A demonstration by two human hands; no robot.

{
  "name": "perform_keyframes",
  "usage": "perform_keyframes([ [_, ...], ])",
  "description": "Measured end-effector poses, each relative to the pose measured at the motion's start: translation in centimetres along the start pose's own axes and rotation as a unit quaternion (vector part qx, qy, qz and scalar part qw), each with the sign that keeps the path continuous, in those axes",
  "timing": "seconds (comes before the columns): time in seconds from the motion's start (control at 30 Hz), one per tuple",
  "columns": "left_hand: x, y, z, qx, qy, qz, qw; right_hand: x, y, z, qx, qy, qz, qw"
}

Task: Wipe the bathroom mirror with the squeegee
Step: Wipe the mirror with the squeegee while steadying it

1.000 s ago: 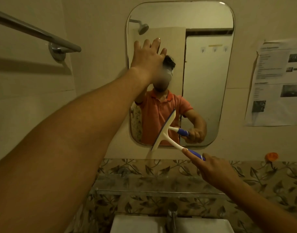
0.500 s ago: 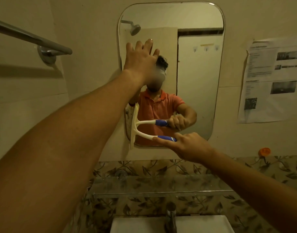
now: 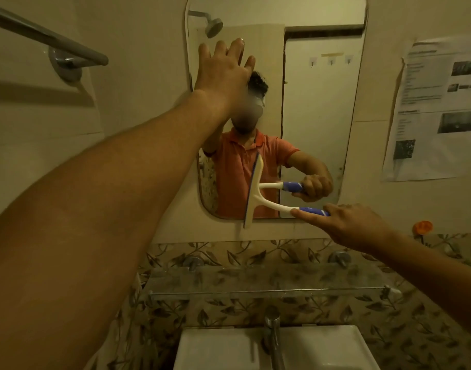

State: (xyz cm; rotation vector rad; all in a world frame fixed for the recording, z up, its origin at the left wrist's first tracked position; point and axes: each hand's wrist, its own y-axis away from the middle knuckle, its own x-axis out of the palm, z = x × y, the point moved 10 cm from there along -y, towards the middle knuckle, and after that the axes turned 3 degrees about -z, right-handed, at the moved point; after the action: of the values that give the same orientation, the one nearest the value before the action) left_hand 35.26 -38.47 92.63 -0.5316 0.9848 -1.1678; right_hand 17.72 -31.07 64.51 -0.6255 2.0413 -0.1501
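A rounded wall mirror (image 3: 317, 108) hangs above the sink. My left hand (image 3: 223, 73) lies flat against its upper left part, fingers spread, holding nothing. My right hand (image 3: 346, 225) grips the blue handle of a white squeegee (image 3: 255, 190). The blade stands nearly upright against the lower middle of the glass, its bottom end just below the mirror's lower edge. The glass reflects a person in an orange shirt with the squeegee.
A glass shelf (image 3: 269, 284) on metal brackets runs below the mirror, with a tap (image 3: 273, 335) and white sink (image 3: 221, 351) under it. A towel bar (image 3: 50, 38) sticks out at upper left. Printed sheets (image 3: 437, 108) and an orange hook (image 3: 423, 227) are on the right wall.
The squeegee went from the mirror's lower middle to its left edge, then back right to the lower middle, blade now upright. My left hand stayed flat on the glass.
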Motion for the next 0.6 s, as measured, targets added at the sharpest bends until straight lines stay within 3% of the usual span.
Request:
perform_keyframes([
  [0.2,0.0,0.0,0.0,-0.002,0.005,0.005,1.0,1.3,4.1,-1.9,0.048,-0.005,-0.007,0.999],
  [0.3,0.0,-0.1,-0.1,0.001,0.004,0.004,1.0,-0.3,4.9,-1.5,0.075,-0.095,-0.122,0.985],
  [0.37,-0.1,0.0,0.0,0.005,0.007,-0.001,1.0,-3.2,5.2,-1.9,0.132,-0.189,-0.239,0.943],
  [0.43,-0.1,0.0,0.1,0.008,0.007,-0.002,1.0,-5.6,5.3,-3.3,0.222,-0.293,-0.339,0.866],
  [0.53,0.0,0.1,0.0,0.008,0.007,0.002,1.0,-7.8,4.6,-4.6,0.334,-0.389,-0.418,0.75],
  [0.6,0.3,0.0,0.1,0.012,0.013,0.004,1.0,-9.6,3.2,-4.9,0.37,-0.403,-0.441,0.712],
])
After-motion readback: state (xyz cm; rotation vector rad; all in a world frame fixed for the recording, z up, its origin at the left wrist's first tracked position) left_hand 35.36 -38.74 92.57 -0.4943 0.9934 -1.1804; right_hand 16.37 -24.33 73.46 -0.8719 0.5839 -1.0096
